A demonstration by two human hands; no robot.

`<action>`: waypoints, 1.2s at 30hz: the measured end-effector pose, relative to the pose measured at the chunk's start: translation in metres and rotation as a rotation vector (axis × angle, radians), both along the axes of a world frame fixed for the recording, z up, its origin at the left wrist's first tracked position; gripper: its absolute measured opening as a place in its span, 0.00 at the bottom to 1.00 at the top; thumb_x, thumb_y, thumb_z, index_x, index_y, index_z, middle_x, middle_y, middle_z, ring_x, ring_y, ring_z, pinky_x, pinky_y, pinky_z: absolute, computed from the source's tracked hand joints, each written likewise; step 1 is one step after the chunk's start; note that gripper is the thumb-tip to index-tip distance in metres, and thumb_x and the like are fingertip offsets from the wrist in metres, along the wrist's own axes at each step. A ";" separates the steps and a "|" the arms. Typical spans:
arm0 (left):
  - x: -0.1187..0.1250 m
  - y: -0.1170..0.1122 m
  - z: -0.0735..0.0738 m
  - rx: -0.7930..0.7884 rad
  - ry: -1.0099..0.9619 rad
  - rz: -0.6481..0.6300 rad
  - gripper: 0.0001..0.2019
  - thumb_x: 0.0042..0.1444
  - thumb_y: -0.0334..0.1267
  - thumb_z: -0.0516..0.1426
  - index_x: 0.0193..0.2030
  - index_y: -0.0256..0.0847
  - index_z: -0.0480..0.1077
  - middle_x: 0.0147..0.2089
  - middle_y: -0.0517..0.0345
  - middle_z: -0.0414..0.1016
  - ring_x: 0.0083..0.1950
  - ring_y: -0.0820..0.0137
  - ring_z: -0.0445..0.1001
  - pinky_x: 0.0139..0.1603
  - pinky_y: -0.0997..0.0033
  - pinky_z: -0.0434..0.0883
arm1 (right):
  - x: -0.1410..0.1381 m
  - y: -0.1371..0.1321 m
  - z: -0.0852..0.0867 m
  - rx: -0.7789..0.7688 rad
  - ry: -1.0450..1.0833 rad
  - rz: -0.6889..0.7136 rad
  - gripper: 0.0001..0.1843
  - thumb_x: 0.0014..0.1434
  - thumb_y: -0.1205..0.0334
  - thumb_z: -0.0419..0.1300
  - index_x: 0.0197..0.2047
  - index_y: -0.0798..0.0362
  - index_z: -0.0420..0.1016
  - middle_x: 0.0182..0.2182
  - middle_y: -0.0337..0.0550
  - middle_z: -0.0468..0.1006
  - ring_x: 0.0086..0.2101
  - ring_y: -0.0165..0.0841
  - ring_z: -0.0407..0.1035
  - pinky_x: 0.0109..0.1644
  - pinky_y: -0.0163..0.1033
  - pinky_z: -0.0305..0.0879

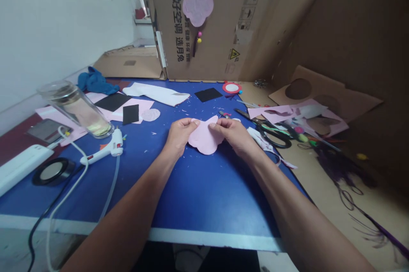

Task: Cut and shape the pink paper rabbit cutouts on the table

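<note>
A pink scalloped cut-out, paper or felt, is held up between my two hands just over the blue table. My left hand pinches its upper left edge between thumb and fingers. At the upper right edge, my right hand grips it the same way. Its outline resembles the pink shape with two pointed tips that hangs on the cardboard behind. Beyond my right hand lie black-handled scissors. Small pale scraps are scattered on the table around the cut-out.
On the left are a glass of liquid, a white glue gun with its cord, black tape and a white power strip. Pink offcuts and purple cord lie right. A cardboard wall stands behind.
</note>
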State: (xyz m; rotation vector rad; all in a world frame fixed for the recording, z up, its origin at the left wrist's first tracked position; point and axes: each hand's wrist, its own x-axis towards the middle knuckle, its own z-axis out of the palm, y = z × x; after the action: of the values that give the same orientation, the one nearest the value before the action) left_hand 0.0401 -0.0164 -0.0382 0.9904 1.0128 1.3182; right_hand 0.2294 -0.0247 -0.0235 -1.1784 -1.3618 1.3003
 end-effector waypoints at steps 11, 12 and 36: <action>0.002 0.000 0.002 -0.008 -0.003 0.006 0.13 0.46 0.45 0.72 0.33 0.38 0.81 0.30 0.56 0.80 0.29 0.72 0.74 0.32 0.71 0.69 | 0.000 0.002 -0.004 -0.009 -0.004 -0.006 0.22 0.52 0.41 0.71 0.29 0.51 0.74 0.23 0.34 0.71 0.25 0.29 0.60 0.30 0.37 0.54; 0.002 -0.001 0.002 -0.009 -0.002 0.008 0.13 0.46 0.45 0.72 0.33 0.38 0.81 0.30 0.56 0.80 0.29 0.72 0.74 0.32 0.71 0.69 | 0.000 0.002 -0.003 -0.013 0.009 0.000 0.22 0.53 0.41 0.70 0.29 0.51 0.74 0.23 0.34 0.71 0.25 0.29 0.59 0.30 0.37 0.54; 0.002 -0.002 0.003 -0.006 0.080 0.005 0.14 0.47 0.47 0.72 0.33 0.38 0.82 0.31 0.55 0.81 0.30 0.69 0.74 0.33 0.69 0.69 | -0.003 0.002 -0.003 0.013 0.005 -0.101 0.22 0.52 0.41 0.72 0.30 0.51 0.76 0.25 0.36 0.74 0.25 0.30 0.62 0.29 0.37 0.55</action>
State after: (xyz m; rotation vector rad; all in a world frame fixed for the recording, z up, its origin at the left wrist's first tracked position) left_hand 0.0422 -0.0184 -0.0352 1.0434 1.0802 1.2870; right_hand 0.2268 -0.0231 -0.0268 -1.2185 -1.2882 1.2211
